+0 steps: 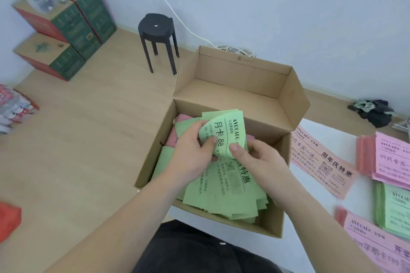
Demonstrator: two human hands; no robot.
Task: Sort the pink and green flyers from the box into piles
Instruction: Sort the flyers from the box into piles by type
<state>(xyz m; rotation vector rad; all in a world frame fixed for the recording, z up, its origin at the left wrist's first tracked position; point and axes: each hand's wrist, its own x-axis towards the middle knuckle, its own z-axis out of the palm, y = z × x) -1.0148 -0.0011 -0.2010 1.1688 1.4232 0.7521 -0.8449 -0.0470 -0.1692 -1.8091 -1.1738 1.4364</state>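
Note:
An open cardboard box (286,162) stands in front of me, holding several green flyers (224,193) with pink flyers (184,118) showing underneath at its far left. Both hands are inside the box. My left hand (193,150) and my right hand (259,157) each pinch the same curled green flyer (224,133), thumbs on its printed face, lifting its top end off the heap. To the right of the box lie sorted piles: a pale pink pile (321,162), a brighter pink pile (392,159), a green pile (395,213) and another pink pile (377,244).
A white surface (328,217) carries the box and piles. A black stool (158,37) stands behind the box on the wooden floor. Stacked green-and-red cartons (66,29) are at the far left, dark crumpled cloth (372,111) at the right wall, and red packaging (8,219) at the left edge.

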